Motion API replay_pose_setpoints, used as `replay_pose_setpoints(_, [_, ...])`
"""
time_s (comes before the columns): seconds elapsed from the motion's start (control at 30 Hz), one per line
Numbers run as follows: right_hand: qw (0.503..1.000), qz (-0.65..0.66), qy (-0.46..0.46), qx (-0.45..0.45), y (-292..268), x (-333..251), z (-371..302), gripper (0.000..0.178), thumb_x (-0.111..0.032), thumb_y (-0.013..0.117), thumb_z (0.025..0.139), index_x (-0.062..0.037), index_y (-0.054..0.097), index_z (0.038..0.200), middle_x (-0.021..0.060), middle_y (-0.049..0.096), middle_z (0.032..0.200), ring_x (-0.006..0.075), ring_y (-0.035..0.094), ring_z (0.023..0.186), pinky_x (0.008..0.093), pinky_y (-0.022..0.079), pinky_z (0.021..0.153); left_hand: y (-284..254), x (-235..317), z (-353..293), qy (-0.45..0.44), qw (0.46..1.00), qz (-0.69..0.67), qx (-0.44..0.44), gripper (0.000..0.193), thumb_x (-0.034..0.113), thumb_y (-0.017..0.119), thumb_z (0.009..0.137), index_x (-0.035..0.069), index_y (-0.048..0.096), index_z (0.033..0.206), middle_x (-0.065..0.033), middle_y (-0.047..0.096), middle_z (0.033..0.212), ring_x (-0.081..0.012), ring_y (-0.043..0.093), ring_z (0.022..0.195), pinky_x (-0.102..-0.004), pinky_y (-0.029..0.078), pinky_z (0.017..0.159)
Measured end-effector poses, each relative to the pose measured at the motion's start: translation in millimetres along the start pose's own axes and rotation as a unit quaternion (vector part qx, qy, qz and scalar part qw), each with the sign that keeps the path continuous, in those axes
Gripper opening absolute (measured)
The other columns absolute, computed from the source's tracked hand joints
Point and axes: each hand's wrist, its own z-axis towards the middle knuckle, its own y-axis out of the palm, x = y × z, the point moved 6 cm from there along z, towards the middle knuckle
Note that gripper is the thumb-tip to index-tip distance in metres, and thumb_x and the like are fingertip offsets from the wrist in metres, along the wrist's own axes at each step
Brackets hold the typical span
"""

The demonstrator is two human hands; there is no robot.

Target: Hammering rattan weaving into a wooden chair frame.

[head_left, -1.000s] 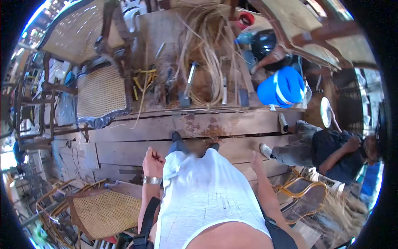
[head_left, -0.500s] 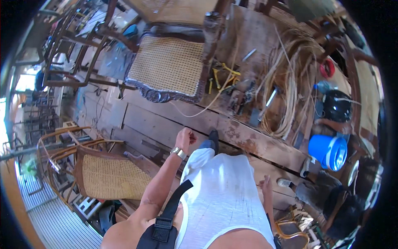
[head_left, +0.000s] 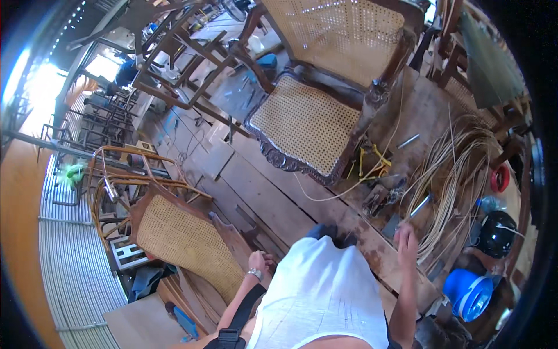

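Note:
Low at the centre, my left hand (head_left: 263,262) hangs with its fingers curled closed and nothing visible in them. It is beside the wooden frame of a chair part with a woven cane panel (head_left: 183,241). My right hand (head_left: 406,239) reaches forward on the right, fingers partly bent and apart, seemingly empty. In the picture it lies next to a tool with a shiny metal handle (head_left: 419,206) and by long loose cane strands (head_left: 447,186); I cannot tell whether it touches either. Ahead is a carved dark armchair with a cane seat (head_left: 308,119).
Beside the armchair lie yellow-handled tools (head_left: 372,163) and a metal rod (head_left: 408,141). To the right are a red ring (head_left: 499,178), a black rounded object (head_left: 497,234) and a blue bucket (head_left: 468,294). Bare chair frames (head_left: 174,75) crowd the far left. Gapped planks (head_left: 261,195) form the floor.
My view has turned left, so the chairs, strands and bucket sit farther right and more tilted. My right hand has come up and forward from beside my body. My left hand stays curled.

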Motion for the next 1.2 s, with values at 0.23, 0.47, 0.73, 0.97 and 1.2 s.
replay_pose_setpoints(0.23, [0.985,0.005,-0.168,0.046,-30,-227,120,0.037,-0.027,0.047,0.110,-0.0047,0.055,0.139,0.0090,0.067,0.104,0.0166,0.064,0.095,0.0310,0.050,0.090,-14,-18,-9,-0.024,0.997,-0.029,0.070,0.035,0.026,0.041,0.096,0.002,0.064,0.084,-0.0164,0.073,0.075,-0.0220,0.065,0.055,-0.0336,0.047,0.045])
replay_pose_setpoints(0.47, [0.934,-0.058,-0.326,0.135,-39,-377,191,0.043,-0.029,0.057,0.106,-0.0084,0.053,0.143,0.0117,0.067,0.115,0.0250,0.065,0.106,0.0372,0.051,0.094,6,42,51,-0.042,0.995,-0.075,0.048,0.040,0.022,0.036,0.099,-0.002,0.064,0.084,-0.0153,0.072,0.081,-0.0181,0.060,0.052,-0.0317,0.045,0.043])
replay_pose_setpoints(0.73, [0.933,-0.289,-0.179,0.120,37,-363,288,0.065,-0.048,0.051,0.104,-0.0090,0.038,0.155,0.0218,0.042,0.152,0.0420,0.038,0.142,0.0511,0.032,0.117,27,184,167,0.004,0.993,0.091,-0.076,0.037,0.028,0.045,0.099,0.001,0.066,0.084,-0.0101,0.070,0.077,-0.0161,0.057,0.053,-0.0321,0.046,0.047])
replay_pose_setpoints(0.97, [0.891,-0.356,-0.035,0.279,45,-368,306,0.085,-0.068,0.043,0.100,-0.0064,0.033,0.158,0.0224,0.035,0.160,0.0425,0.033,0.147,0.0523,0.030,0.120,-2,339,270,0.076,0.958,0.260,-0.096,0.039,0.037,0.059,0.103,0.000,0.053,0.116,-0.0117,0.068,0.085,-0.0176,0.063,0.061,-0.0330,0.050,0.052])
replay_pose_setpoints(1.2, [0.858,-0.410,0.253,0.177,9,-309,350,0.110,-0.082,0.042,0.091,-0.0048,0.014,0.163,0.0217,0.036,0.161,0.0393,0.028,0.152,0.0454,0.029,0.120,-10,437,351,0.188,0.955,0.218,-0.065,0.054,0.039,0.069,0.097,0.000,0.052,0.131,-0.0135,0.068,0.096,-0.0174,0.068,0.072,-0.0346,0.060,0.069])
